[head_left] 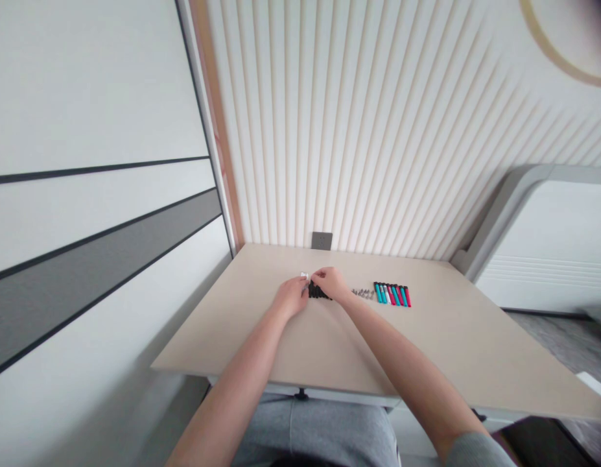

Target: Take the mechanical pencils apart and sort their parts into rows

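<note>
Over the table, my left hand (290,296) is closed, its fingers bent toward a small white piece (304,275) and a dark piece by the fingertips. Just right of it, my right hand (331,281) pinches its thumb and fingers together; what lies between them is too small to make out. A group of small black parts (319,290) lies below and between both hands, partly covered by them. Small silver metal parts (363,294) are spread beside my right wrist. Farther right, several slim tubes (393,295) in teal, red and white with black ends lie in a row.
The beige table (222,331) meets a ribbed white wall (329,130) with a dark socket (322,240). A white panel with dark stripes (110,220) borders the left side. A grey and white headboard-like piece (548,227) stands at the right.
</note>
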### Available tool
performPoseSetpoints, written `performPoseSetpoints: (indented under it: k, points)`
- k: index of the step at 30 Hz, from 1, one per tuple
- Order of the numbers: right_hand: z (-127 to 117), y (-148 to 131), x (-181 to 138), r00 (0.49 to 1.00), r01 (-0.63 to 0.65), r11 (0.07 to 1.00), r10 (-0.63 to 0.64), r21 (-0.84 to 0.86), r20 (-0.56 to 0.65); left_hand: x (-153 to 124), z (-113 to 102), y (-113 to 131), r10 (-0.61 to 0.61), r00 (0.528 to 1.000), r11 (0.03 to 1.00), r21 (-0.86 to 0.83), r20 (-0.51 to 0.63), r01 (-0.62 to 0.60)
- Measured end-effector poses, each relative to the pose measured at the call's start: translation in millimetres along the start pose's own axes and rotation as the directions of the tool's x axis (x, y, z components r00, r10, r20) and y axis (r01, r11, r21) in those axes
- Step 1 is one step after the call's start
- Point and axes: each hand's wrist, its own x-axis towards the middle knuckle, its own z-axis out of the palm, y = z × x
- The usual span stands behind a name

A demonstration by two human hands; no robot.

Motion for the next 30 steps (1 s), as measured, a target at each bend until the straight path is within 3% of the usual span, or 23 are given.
performPoseSetpoints:
  k: [22, 30]
  points:
    - [5, -9, -3, 0.996, 0.039, 0.991, -0.029, -0.128, 0.079, -1, -3, -3, 0.012, 1.000, 1.000, -0.012, 0.003, -0.012]
    - [-15, -12, -29, 0.959, 0.266, 0.912, -0.219, -0.312, 0.178, -1, -2, -5, -0.023, 0.999, 0.999, 0.028, 0.023, 0.022]
